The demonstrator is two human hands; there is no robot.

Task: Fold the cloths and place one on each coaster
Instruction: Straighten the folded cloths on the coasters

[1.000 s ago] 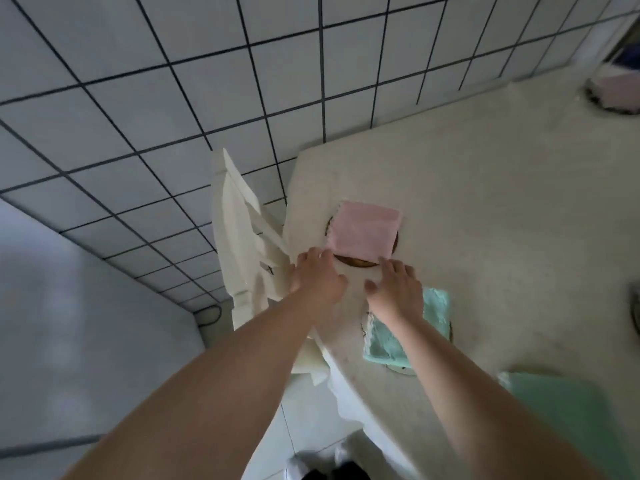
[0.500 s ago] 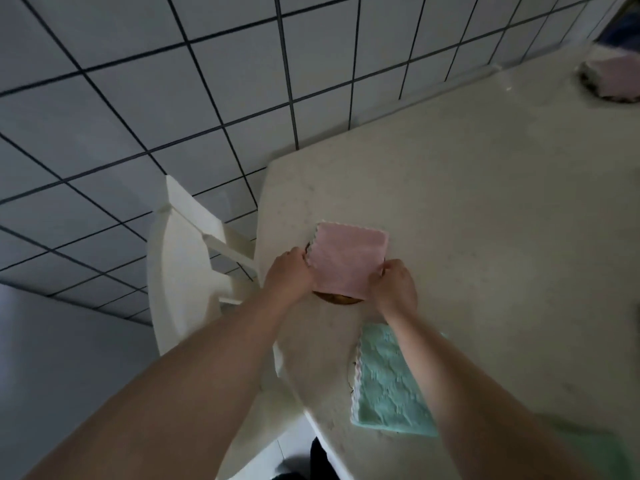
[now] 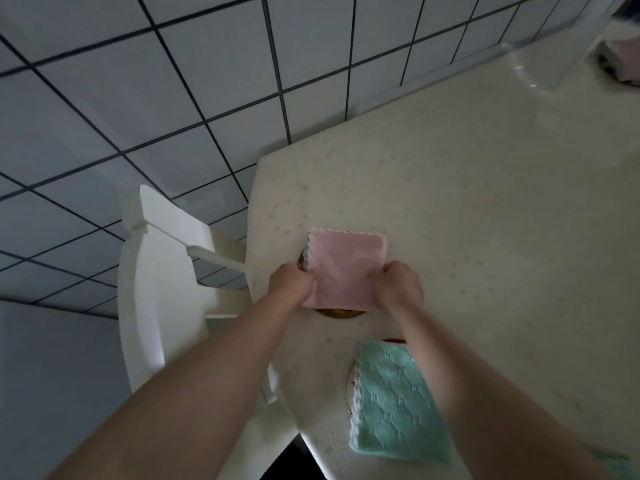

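A folded pink cloth [image 3: 344, 265] lies over a brown coaster [image 3: 337, 312], of which only the near rim shows. My left hand [image 3: 291, 280] grips the cloth's left near edge and my right hand [image 3: 401, 285] grips its right near edge. Closer to me, a folded mint-green cloth [image 3: 394, 403] rests on a white coaster [image 3: 349, 393] whose left rim peeks out. At the far right corner another pink cloth on a dark coaster [image 3: 620, 60] is partly cut off by the frame.
The white table [image 3: 485, 202] stands against a white tiled wall [image 3: 173, 98]. A white chair [image 3: 162, 278] sits at the table's left edge, close to my left arm. A green cloth edge [image 3: 620, 462] shows at the bottom right.
Both hands have closed on the pink cloth's near corners; a second ago they hovered just short of it. The view has shifted closer over the table.
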